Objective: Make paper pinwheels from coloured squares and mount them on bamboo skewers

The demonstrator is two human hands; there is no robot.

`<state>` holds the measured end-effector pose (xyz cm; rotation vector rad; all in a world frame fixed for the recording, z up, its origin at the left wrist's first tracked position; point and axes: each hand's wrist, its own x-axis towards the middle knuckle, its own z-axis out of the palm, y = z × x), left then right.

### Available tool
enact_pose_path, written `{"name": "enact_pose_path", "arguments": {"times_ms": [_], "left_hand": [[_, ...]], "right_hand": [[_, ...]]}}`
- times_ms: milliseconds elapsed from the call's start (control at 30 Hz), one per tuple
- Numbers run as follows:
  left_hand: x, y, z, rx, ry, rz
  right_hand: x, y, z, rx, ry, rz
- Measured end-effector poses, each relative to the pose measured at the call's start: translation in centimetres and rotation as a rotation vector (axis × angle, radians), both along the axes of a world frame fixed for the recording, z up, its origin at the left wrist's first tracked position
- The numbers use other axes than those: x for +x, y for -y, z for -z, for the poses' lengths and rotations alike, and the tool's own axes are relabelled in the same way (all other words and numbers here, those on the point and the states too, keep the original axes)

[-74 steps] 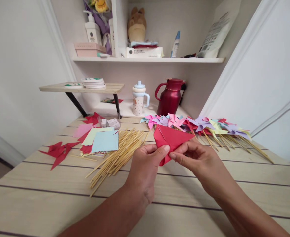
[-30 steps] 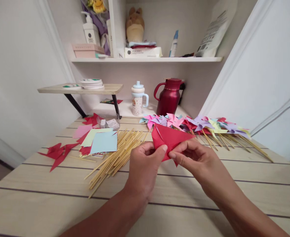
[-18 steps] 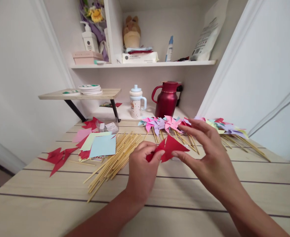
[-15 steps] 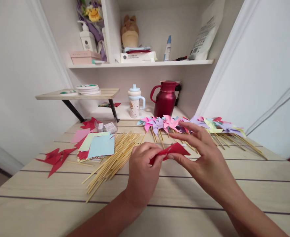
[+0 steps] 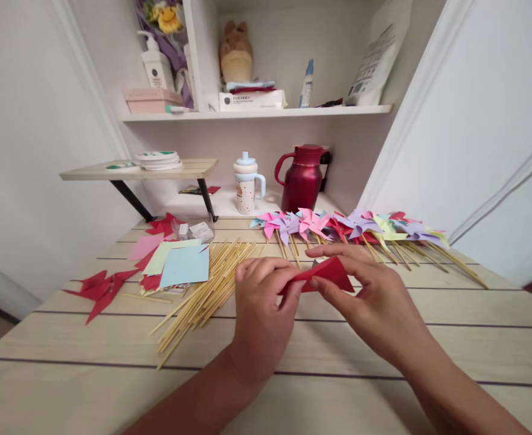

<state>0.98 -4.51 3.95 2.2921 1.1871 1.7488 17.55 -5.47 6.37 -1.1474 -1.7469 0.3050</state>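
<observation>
Paper (image 5: 336, 273), red, pinched in left hand (image 5: 266, 305) and right hand (image 5: 369, 291); print on white pack (image 5: 263, 100) blurred.

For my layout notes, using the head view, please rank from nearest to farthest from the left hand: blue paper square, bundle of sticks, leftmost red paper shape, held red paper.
1. Held red paper: in the left hand.
2. Bundle of sticks: just left of it.
3. Blue paper square: left of the sticks.
4. Leftmost red paper shape: far left.
</observation>
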Motion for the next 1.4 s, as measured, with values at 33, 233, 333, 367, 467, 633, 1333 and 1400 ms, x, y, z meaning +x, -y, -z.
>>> {"name": "enact_pose_path", "arguments": {"times_ms": [33,233,333,367,467,633,1333,1400], "left_hand": [[0.0,0.0,-0.1,-0.001,0.028,-0.021],[-0.2,-0.4,-0.3,-0.267,0.398,0.018],[-0.1,-0.7,-0.1,-0.529,0.530,0.195],[-0.1,-0.8,-0.1,-0.608,0.541,0.257],[0.0,-0.7,-0.2,-0.741,0.559,0.364],[0.3,-0.4,-0.6,-0.795,0.650,0.430],[0.1,-0.3,-1.3,-0.990,0.741,0.338],[0.2,-0.2,-1.5,-0.999,0.763,0.342]], "right_hand": [[-0.1,0.0,0.0,-0.088,-0.086,-0.012],[-0.6,-0.8,0.3,-0.524,-0.800,-0.190],[-0.7,-1.2,0.5,-0.555,-0.961,-0.206],[-0.7,-1.3,0.5,-0.566,-0.982,-0.210],[-0.9,-1.1,0.5,-0.587,-0.975,-0.217],[-1.3,-0.9,0.9,-0.617,-0.881,-0.244],[-1.4,-0.9,1.5,-0.628,-0.830,-0.243],[-1.5,-0.8,1.5,-0.631,-0.835,-0.257]]}}
